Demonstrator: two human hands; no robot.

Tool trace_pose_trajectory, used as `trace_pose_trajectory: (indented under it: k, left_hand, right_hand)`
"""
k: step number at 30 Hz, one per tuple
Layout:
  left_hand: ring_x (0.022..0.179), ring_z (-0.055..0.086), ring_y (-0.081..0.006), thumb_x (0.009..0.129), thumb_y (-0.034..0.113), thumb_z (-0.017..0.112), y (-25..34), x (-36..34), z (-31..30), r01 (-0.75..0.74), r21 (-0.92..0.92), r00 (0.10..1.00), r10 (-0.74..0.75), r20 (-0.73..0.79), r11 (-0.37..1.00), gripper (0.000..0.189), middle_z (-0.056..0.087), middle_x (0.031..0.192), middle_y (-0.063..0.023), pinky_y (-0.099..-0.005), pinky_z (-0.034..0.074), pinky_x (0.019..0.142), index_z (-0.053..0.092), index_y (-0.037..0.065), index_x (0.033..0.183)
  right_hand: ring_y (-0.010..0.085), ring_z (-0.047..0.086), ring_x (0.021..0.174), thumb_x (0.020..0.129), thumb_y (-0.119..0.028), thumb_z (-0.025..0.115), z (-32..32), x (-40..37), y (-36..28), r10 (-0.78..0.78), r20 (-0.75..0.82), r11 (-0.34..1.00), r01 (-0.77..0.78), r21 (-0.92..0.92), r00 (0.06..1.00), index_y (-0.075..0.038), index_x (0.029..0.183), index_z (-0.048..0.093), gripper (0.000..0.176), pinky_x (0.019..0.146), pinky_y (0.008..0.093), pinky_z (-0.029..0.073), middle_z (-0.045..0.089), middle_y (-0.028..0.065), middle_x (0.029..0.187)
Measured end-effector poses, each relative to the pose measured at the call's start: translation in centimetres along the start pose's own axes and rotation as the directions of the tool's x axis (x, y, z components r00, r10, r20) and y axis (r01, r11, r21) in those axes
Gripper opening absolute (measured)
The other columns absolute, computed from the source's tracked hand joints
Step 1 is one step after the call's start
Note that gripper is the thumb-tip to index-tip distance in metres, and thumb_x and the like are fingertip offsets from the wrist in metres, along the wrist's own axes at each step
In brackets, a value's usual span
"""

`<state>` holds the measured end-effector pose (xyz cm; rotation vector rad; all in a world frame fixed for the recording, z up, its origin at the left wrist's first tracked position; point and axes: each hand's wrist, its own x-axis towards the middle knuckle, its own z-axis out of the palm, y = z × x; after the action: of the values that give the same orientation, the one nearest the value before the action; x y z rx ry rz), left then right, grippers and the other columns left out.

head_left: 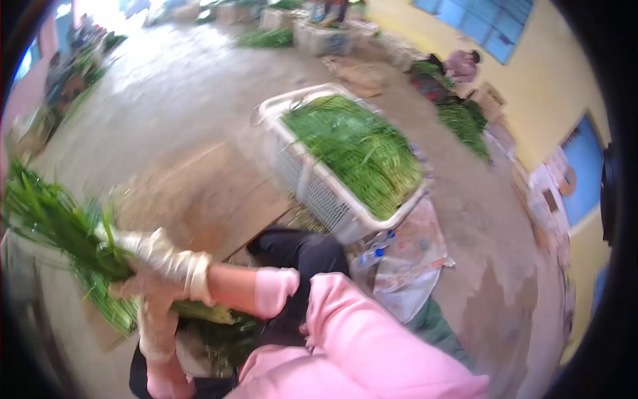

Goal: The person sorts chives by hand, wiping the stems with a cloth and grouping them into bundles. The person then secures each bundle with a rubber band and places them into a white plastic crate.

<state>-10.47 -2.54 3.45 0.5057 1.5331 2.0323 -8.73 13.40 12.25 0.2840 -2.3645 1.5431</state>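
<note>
Both my hands wear whitish gloves and are together at the left, blurred by motion. My right hand [145,251] is closed around a bunch of long, grass-like greens [63,223] that look like chives. Below it, my left hand [154,299] grips the lower part of the same bunch. The leaves fan out to the upper left, and more stalks hang beneath toward the floor. Further loose greens [226,339] lie between my dark-trousered legs, partly hidden by my arms.
A white plastic crate [309,179] heaped with greens stands ahead. Flattened cardboard [199,193] covers the floor before me. Plastic bottles [372,256] and a sack [419,246] lie right of my knee. A seated person [460,66] is beside greens [462,126] along the yellow wall.
</note>
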Motion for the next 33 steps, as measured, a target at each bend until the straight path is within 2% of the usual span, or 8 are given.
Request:
trace_pose_trajectory:
  k: [4,5,12,21,29,31,32,33]
  left_hand:
    - [0.108,0.061,-0.0179,0.098,0.018,0.056,1.4,1.0,2.8,-0.164,0.026,0.986,0.165,-0.013,0.986,0.029,0.064,0.115,-0.0078,-0.0347,0.046,0.098,0.062,0.000,0.121]
    - [0.100,0.064,-0.0175,0.100,0.022,0.056,2.6,0.5,3.8,0.062,-0.294,0.991,-0.093,-0.093,0.954,0.033,0.066,0.107,-0.0068,-0.0328,0.050,0.091,0.059,0.000,0.124]
    - [0.096,0.068,-0.0253,0.097,0.018,0.062,-2.0,4.1,-1.5,0.205,-0.555,0.977,-0.138,0.161,0.806,0.047,0.068,0.106,-0.0087,-0.0430,0.057,0.087,0.048,-0.004,0.137]
    - [0.109,0.065,-0.0338,0.098,0.038,0.062,-6.5,5.9,-1.9,0.407,-0.647,0.886,-0.450,0.110,0.644,0.048,0.064,0.124,-0.0165,-0.0484,0.054,0.096,0.055,0.004,0.131]
    - [0.109,0.063,-0.0253,0.102,0.044,0.052,-5.3,-0.3,-0.7,0.518,-0.276,0.811,-0.568,-0.144,0.810,0.049,0.063,0.127,-0.0136,-0.0411,0.047,0.100,0.053,0.006,0.134]
    - [0.098,0.065,-0.0196,0.103,0.043,0.051,-6.1,-1.5,1.1,0.501,-0.487,0.833,-0.551,0.047,0.715,0.045,0.066,0.121,-0.0103,-0.0353,0.052,0.087,0.058,0.007,0.130]
    - [0.096,0.065,-0.0195,0.103,0.042,0.052,-9.7,-1.6,-0.3,0.547,-0.639,0.835,-0.403,0.374,0.541,0.045,0.066,0.121,-0.0098,-0.0352,0.053,0.086,0.058,0.007,0.129]
    - [0.097,0.065,-0.0205,0.103,0.040,0.053,-10.1,-1.8,0.0,0.553,-0.614,0.827,-0.464,0.318,0.564,0.045,0.066,0.122,-0.0103,-0.0362,0.053,0.087,0.058,0.006,0.130]
  right_hand:
    - [0.0186,0.060,0.107,0.085,-0.025,0.080,-4.3,-1.3,-0.4,-0.035,0.055,0.992,0.029,0.121,0.998,0.000,0.146,0.037,0.078,0.091,0.0341,0.049,0.062,0.0109,0.118]
    - [0.0180,0.061,0.103,0.085,-0.025,0.080,-4.7,-2.1,0.3,0.040,0.064,0.967,-0.055,0.250,0.997,0.003,0.144,0.037,0.078,0.088,0.0328,0.050,0.063,0.0123,0.114]
    - [0.0080,0.058,0.087,0.090,-0.023,0.076,1.0,-12.1,7.7,0.332,0.413,0.554,-0.530,0.642,0.848,0.001,0.148,0.037,0.074,0.074,0.0222,0.048,0.060,0.0032,0.107]
    - [0.0097,0.066,0.073,0.100,-0.038,0.059,2.5,-14.7,12.0,0.496,0.528,0.046,-0.628,0.777,0.690,-0.001,0.132,0.053,0.049,0.060,0.0225,0.051,0.071,0.0105,0.100]
    - [0.0086,0.065,0.072,0.101,-0.035,0.058,2.6,-15.0,12.5,0.532,0.575,-0.093,-0.632,0.769,0.622,-0.001,0.127,0.057,0.043,0.058,0.0190,0.050,0.071,0.0075,0.094]
    - [0.0122,0.067,0.075,0.100,-0.033,0.060,3.0,-15.0,12.6,0.551,0.581,-0.044,-0.674,0.737,0.600,-0.003,0.126,0.058,0.039,0.060,0.0221,0.052,0.071,0.0075,0.097]
    - [0.0133,0.068,0.077,0.100,-0.032,0.061,3.3,-14.9,12.3,0.583,0.580,-0.002,-0.713,0.701,0.568,-0.004,0.126,0.058,0.038,0.061,0.0232,0.053,0.071,0.0075,0.099]
    - [0.0145,0.069,0.078,0.099,-0.031,0.062,3.5,-14.9,11.9,0.617,0.577,0.035,-0.751,0.660,0.536,-0.004,0.125,0.059,0.037,0.062,0.0243,0.053,0.072,0.0075,0.100]
